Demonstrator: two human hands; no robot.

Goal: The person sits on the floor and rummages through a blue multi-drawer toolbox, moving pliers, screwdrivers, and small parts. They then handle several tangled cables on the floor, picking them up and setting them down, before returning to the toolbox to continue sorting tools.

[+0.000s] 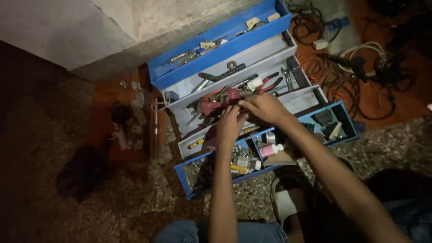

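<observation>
Your left hand (230, 123) and right hand (265, 108) meet over the middle of the open blue toolbox (216, 49), which sits on the speckled floor (58, 202) in front of your knees. Both hands close on a dark red tool (220, 104) lying among the pile in the box's centre well: your right fingers pinch its end nearest the box's right side, while your left fingers curl over it from the near side. How tight either grip is you cannot tell, since the light is dim and the fingers overlap.

Just behind the red tool in the same well lie red-handled pliers (269, 81) and a black-handled tool (222, 74). The box's far tray, folded out toward the wall (67, 27), holds small brass-coloured bits (182, 57). In the near tray, just below your hands, stand a pink bottle (271, 150) and a yellow item (238, 168). To the right of the box cables (360, 67) lie tangled on the red floor. To the left of the box small scraps (132, 121) lie scattered
</observation>
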